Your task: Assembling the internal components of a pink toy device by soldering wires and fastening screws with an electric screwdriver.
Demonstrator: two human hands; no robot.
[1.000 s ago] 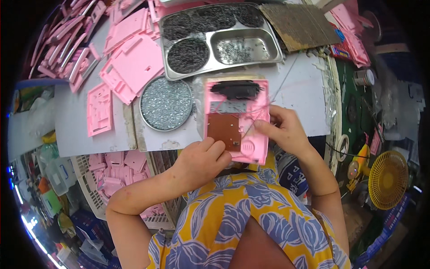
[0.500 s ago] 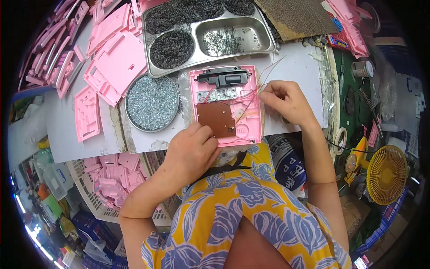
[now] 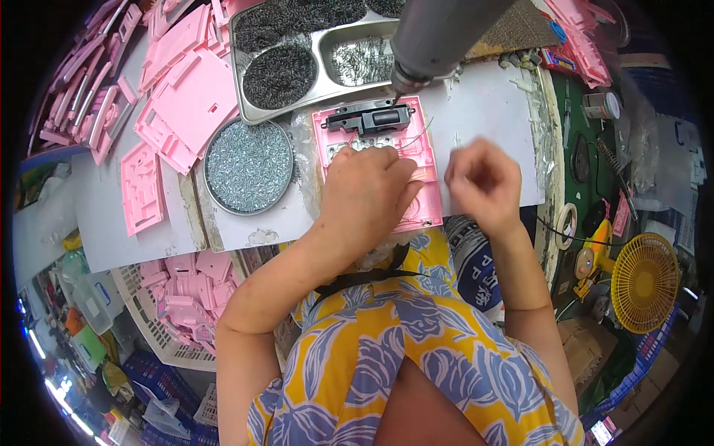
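Observation:
A pink plastic housing (image 3: pixel 428 212) lies open on the bench before me, with a black plastic unit (image 3: pixel 383 117) across its far end. My left hand (image 3: pixel 364 186) rests over the middle of the housing, fingers bent and closed on thin wires (image 3: pixel 421 175) at its right side. It covers most of the brown board. Just off the housing's right edge is my right hand (image 3: pixel 487 186), its fingers curled and smeared by motion; what they hold, if anything, cannot be made out. A grey power screwdriver (image 3: pixel 435 41) reaches down from above, its tip at the black unit's far edge.
Silvery screws fill a round tray (image 3: pixel 210 160) left of the housing. Behind it, a metal compartment tray (image 3: pixel 327 104) holds small dark metal parts. Pink panels (image 3: pixel 197 97) pile up at the left, more in a white crate (image 3: pixel 152 323). A yellow fan (image 3: pixel 644 282) stands at right.
My left hand has moved from the housing's near left corner onto its middle. The long wires no longer stretch out to my right hand. The screwdriver has come into view above the housing.

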